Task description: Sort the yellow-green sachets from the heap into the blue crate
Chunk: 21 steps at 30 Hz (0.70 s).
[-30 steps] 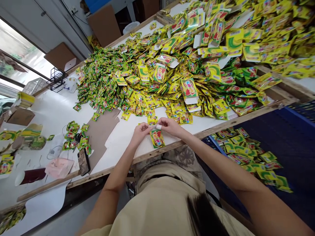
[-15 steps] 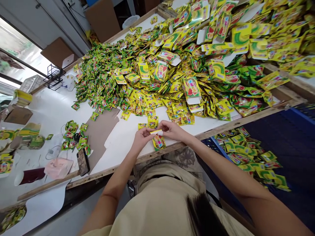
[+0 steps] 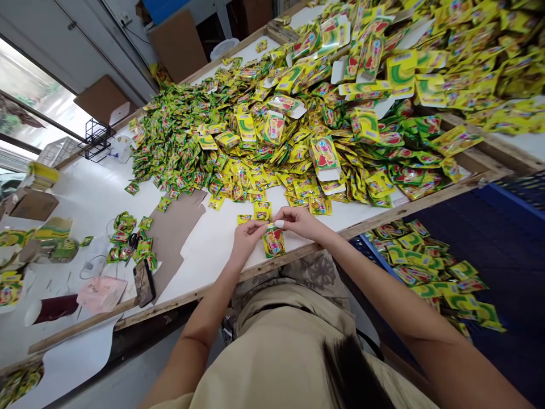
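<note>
Between my two hands, near the table's front edge, is a small yellow and green candy box (image 3: 273, 241) with red fruit printed on it. My left hand (image 3: 247, 238) pinches its upper left corner. My right hand (image 3: 298, 222) grips the upper right side, thumb and fingers close together at the top flap. A white covering shows on the right thumb. Just beyond the hands lie a few yellow candy sachets (image 3: 263, 211). Farther back, a large heap of yellow and green sachets (image 3: 179, 142) spreads over the table, with several open boxes (image 3: 326, 156) on it.
A wooden rim (image 3: 366, 227) edges the white table. To the left lie a phone (image 3: 145, 282), scissors (image 3: 133, 241), a pink plastic bag (image 3: 101, 294), a brown cardboard sheet (image 3: 174, 227) and a dark red cup (image 3: 53, 307). At lower right, a blue crate (image 3: 506, 238) holds several filled boxes.
The box's white top flap, visible between my fingers earlier, is now folded down, and its top looks closed. Both hands stay at the box; the view has shifted slightly.
</note>
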Each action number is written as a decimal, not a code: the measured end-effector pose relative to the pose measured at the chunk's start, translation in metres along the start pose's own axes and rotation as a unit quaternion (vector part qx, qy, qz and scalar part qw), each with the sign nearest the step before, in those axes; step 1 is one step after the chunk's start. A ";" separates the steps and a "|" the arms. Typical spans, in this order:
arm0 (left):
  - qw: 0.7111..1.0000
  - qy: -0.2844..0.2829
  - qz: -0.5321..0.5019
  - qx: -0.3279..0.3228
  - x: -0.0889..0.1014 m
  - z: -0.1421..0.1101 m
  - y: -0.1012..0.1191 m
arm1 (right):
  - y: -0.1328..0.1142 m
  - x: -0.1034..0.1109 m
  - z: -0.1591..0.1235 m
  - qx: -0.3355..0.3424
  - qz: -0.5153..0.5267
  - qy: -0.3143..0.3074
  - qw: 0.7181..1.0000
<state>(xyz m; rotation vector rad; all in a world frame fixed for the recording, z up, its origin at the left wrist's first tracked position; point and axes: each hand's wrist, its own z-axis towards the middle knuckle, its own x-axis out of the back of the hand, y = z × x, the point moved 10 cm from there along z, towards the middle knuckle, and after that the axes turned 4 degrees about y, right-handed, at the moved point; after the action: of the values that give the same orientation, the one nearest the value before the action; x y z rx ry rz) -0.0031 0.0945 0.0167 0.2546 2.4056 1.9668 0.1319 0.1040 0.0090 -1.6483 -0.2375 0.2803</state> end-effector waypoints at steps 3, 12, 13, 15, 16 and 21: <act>0.992 0.002 0.085 -0.094 0.003 -0.009 0.013 | 0.000 0.000 -0.007 0.019 0.007 -0.002 1.000; 0.962 -0.006 0.128 -0.243 -0.001 -0.029 0.029 | 0.008 -0.008 -0.022 0.058 0.025 0.035 0.997; 0.960 -0.003 0.130 -0.247 0.000 -0.031 0.028 | 0.007 -0.011 -0.023 0.062 0.028 0.031 0.997; 0.964 0.005 0.129 -0.231 0.003 -0.032 0.021 | 0.005 -0.015 -0.022 0.065 0.034 0.024 0.997; 0.970 0.009 0.121 -0.211 0.006 -0.031 0.016 | 0.005 -0.017 -0.022 0.064 0.040 0.021 0.997; 0.992 0.000 0.063 -0.111 0.010 -0.022 -0.008 | 0.001 -0.013 -0.014 0.051 0.042 0.014 0.998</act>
<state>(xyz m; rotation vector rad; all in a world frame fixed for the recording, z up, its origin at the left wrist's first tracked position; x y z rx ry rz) -0.0163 0.0728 0.0143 0.4067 2.1953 2.2636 0.1243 0.0863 0.0097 -1.5625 -0.1318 0.3271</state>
